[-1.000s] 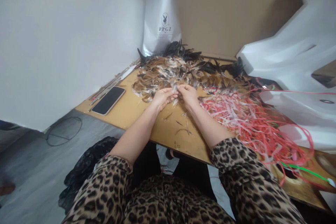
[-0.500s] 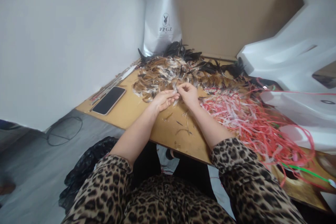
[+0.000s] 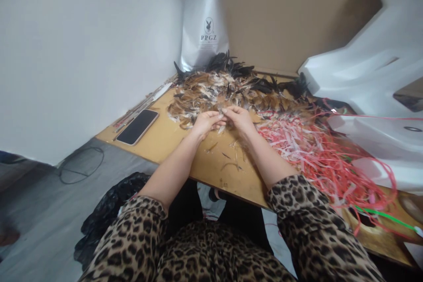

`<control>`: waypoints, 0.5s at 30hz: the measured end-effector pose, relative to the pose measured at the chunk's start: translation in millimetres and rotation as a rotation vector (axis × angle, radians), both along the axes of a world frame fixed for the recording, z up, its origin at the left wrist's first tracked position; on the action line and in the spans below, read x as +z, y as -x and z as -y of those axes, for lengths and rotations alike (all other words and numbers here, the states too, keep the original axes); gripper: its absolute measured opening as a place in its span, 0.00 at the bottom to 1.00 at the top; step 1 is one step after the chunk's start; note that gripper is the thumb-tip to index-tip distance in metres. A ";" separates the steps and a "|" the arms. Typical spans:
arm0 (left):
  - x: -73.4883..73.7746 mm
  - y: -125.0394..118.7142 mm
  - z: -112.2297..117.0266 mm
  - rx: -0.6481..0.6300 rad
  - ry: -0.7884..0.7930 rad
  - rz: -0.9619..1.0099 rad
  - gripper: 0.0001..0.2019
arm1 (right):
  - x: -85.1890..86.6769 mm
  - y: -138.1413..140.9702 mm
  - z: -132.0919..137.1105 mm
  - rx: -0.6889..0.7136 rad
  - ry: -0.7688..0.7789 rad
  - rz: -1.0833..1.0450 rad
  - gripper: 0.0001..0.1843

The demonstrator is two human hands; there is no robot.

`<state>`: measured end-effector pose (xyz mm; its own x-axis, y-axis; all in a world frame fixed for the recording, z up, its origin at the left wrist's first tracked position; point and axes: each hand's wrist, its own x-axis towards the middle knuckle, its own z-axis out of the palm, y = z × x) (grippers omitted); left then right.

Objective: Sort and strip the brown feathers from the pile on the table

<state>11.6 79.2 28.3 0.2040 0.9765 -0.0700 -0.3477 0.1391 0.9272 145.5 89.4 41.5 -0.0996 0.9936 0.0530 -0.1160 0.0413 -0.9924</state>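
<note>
My left hand (image 3: 208, 124) and my right hand (image 3: 238, 119) meet fingertip to fingertip over the yellowish wooden table (image 3: 172, 141). Both are closed in a pinch, apparently on a small feather (image 3: 220, 129) whose pale tip shows below the fingers; most of it is hidden. Just beyond the hands spreads a heap of brown, white and black feathers (image 3: 211, 86). A tangle of red and pale pink strips (image 3: 317, 158) lies right of my right forearm. A few loose dark feather bits (image 3: 231, 161) are scattered on the wood between my forearms.
A phone (image 3: 138, 126) lies at the table's left edge. A silver-white bag (image 3: 205, 26) stands at the back against the wall. Large white moulded pieces (image 3: 366, 61) rise at the right. On the floor at left are a black plastic bag (image 3: 109, 211) and a cable (image 3: 81, 165).
My right hand has turned and its fingers have come down closer to my left fingertips. The left fingers have curled in more. Everything around them stays in place.
</note>
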 end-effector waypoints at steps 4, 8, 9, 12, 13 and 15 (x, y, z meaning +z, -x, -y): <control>-0.5 -0.6 0.5 -0.014 -0.002 0.007 0.07 | -2.4 -1.0 -3.4 0.010 0.002 -0.023 0.17; -0.5 -0.3 0.1 -0.019 0.035 0.072 0.07 | -0.1 -0.6 -0.6 -0.008 -0.048 -0.036 0.15; -0.6 -0.1 -0.1 -0.021 0.037 0.081 0.07 | 0.6 -0.3 0.3 -0.012 -0.067 -0.039 0.14; -0.4 0.4 -0.6 -0.018 0.021 0.075 0.07 | 1.3 0.5 1.2 -0.021 -0.114 -0.022 0.13; -0.2 0.5 -0.6 -0.014 0.016 0.064 0.07 | 0.8 0.6 0.7 -0.021 -0.120 -0.008 0.14; 0.4 0.6 -0.6 -0.004 0.020 0.047 0.08 | -0.9 0.5 -0.7 -0.018 -0.138 0.023 0.14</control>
<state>11.0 79.8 28.7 0.2114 0.9742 -0.0796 -0.3900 0.1587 0.9070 145.0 90.0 40.7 -0.0850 0.9787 0.1867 -0.0912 0.1789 -0.9796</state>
